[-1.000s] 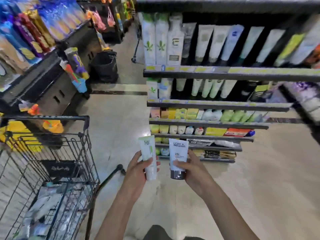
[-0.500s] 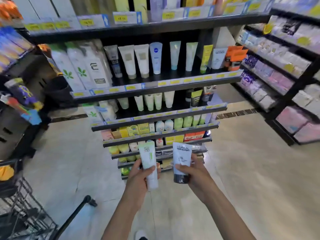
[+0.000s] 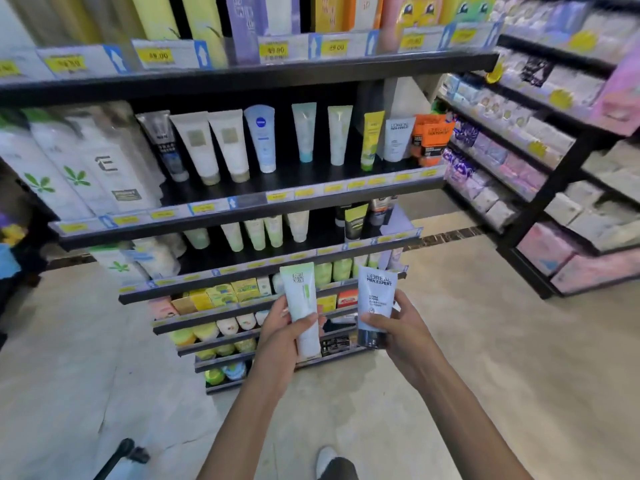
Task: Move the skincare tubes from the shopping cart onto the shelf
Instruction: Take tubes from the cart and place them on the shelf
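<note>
My left hand (image 3: 280, 327) grips a white and green tube (image 3: 302, 306), cap down. My right hand (image 3: 398, 327) grips a pale blue L'Oreal Men Expert tube (image 3: 375, 299) with a dark cap at the bottom. Both tubes are held upright side by side in front of the lower tiers of the black shelf unit (image 3: 249, 202). A row of skincare tubes (image 3: 259, 140) stands on the tier at eye level, with a matching L'Oreal tube (image 3: 398, 138) near its right end. Only the shopping cart's handle end (image 3: 121, 455) shows at the bottom left.
Boxed goods fill a second black rack (image 3: 540, 161) on the right. Tall white bottles (image 3: 76, 174) stand at the left of the tube shelf. Pale tiled floor (image 3: 485, 341) spreads right of the shelf unit. My shoe (image 3: 327, 459) shows at the bottom.
The view has swung right and up from the cart to the shelf unit, which is now closer. Both hands kept their tubes, held at the same height.
</note>
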Demonstrator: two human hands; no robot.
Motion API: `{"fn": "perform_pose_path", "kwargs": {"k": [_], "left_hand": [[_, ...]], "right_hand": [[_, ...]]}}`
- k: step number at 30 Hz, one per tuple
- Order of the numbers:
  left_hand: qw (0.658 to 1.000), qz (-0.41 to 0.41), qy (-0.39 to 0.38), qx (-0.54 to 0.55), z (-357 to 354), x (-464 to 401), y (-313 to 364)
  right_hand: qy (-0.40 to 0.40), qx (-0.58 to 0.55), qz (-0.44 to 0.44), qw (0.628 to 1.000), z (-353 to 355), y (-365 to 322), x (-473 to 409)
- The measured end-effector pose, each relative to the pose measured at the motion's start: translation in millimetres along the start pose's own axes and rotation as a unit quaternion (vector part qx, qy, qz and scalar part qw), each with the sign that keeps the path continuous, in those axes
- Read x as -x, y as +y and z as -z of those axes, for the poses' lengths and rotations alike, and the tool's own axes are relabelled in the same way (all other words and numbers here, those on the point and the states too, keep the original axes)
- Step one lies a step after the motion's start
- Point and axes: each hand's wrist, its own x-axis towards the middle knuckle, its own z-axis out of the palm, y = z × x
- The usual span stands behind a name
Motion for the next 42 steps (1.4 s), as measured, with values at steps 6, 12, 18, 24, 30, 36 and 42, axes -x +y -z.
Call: {"fn": "perform_pose_path", "kwargs": {"k": [6,12,18,24,30,36,42], "left_hand": [[1.0,0.0,-0.008,0.004,-31.1,-51.1,4.3],[1.0,0.005,0.011,-0.007,-51.0,-81.3,5.7],[0.999,-0.011,0.03,-0.004,-75.6,-98.0,8.3],[0.998,-0.019,0.056,0.011,-101.8,-117.8,8.4],[0.997,-0.029,0.067,0.011,-117.3,-130.4,7.9],[0.997,-0.027,0.07,0.016,-121.1,-137.5,8.3],[0.997,-0.024,0.072,0.01,-122.1,-139.9,9.3]], "right_hand": [[0.034,0.034,0.031,0.998,15.1,-44.2,-55.3],[0.047,0.084,0.07,0.993,28.3,-81.9,-113.8],[0.052,0.155,0.136,0.977,35.7,-136.2,-177.6],[0.063,0.174,0.222,0.957,35.1,-198.2,-224.3],[0.089,0.208,0.29,0.93,33.0,-223.0,-255.4],[0.12,0.271,0.325,0.898,31.7,-224.7,-279.6],[0.127,0.306,0.321,0.887,31.5,-218.3,-294.0]]}}
